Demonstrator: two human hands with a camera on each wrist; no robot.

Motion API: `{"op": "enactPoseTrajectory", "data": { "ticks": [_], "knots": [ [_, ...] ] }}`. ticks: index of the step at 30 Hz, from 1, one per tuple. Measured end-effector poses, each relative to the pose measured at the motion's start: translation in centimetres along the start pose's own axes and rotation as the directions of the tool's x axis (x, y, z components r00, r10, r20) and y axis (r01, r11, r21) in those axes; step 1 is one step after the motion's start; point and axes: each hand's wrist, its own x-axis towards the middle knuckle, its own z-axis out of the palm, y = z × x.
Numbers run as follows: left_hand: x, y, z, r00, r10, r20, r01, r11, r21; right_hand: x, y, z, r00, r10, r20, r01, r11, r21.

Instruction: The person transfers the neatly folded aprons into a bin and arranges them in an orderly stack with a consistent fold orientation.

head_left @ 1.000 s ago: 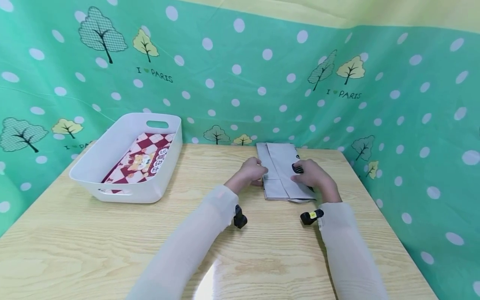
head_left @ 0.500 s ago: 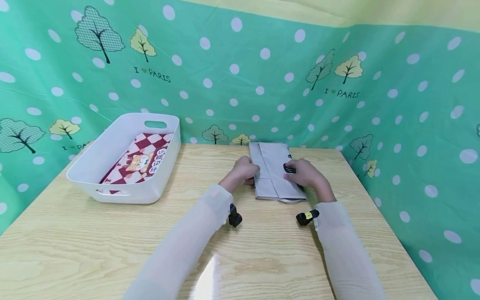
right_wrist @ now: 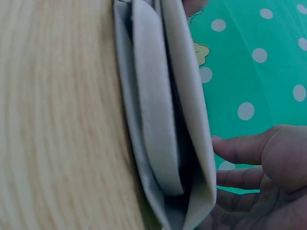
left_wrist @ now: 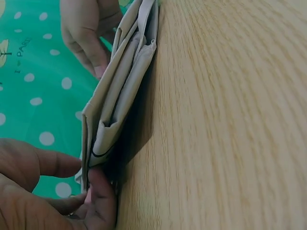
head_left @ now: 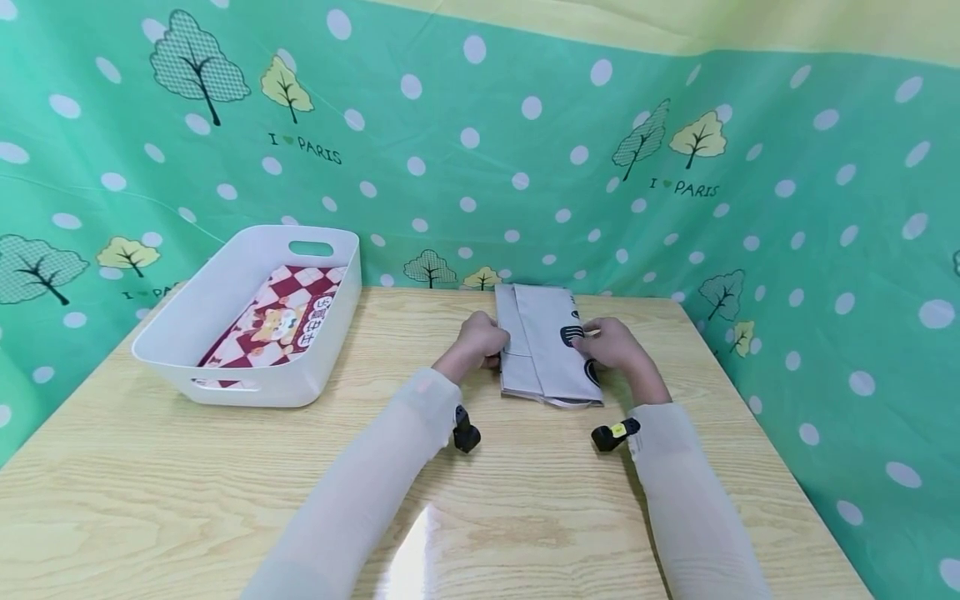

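Observation:
A folded light-grey fabric bag with black print lies at the far side of the table, its layers seen edge-on in the left wrist view. My left hand pinches its left edge, thumb on top and fingers curled beneath. That edge stands raised, with a shadow under the bag. At the right edge is my right hand, thumb on the printed face and the other fingers around the side. A flat strap shows between the open layers in the right wrist view.
On the left of the wooden table stands a white plastic basket. In it lies a red-and-white checked packet with a cartoon animal. A green dotted curtain hangs behind the table and along its right side.
The folded bag has shifted a little left. My left hand has moved left with its edge, while my right hand has slid from its top face out to the right edge.

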Motion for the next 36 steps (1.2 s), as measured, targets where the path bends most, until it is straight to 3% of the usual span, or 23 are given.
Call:
{"op": "enactPoseTrajectory", "data": {
  "ticks": [4,8,22,36],
  "knots": [
    [0.0,0.0,-0.1,1.000,0.011,-0.008,-0.011,1.000,0.017,0.1,0.2,0.1,0.998,0.052,0.024,-0.055,0.986,0.157],
    [0.1,-0.2,-0.2,0.999,0.031,-0.013,-0.031,0.999,0.015,0.2,0.0,0.2,0.997,0.072,0.042,-0.080,0.968,0.236],
    [0.4,-0.4,-0.3,0.997,0.063,-0.034,-0.065,0.997,-0.043,0.6,-0.6,0.9,0.996,0.084,0.000,-0.080,0.945,0.318],
    [-0.3,0.0,-1.5,0.987,0.152,-0.048,-0.155,0.986,-0.067,0.3,-1.7,0.7,0.998,0.012,-0.061,0.011,0.930,0.368]
  ]
}}
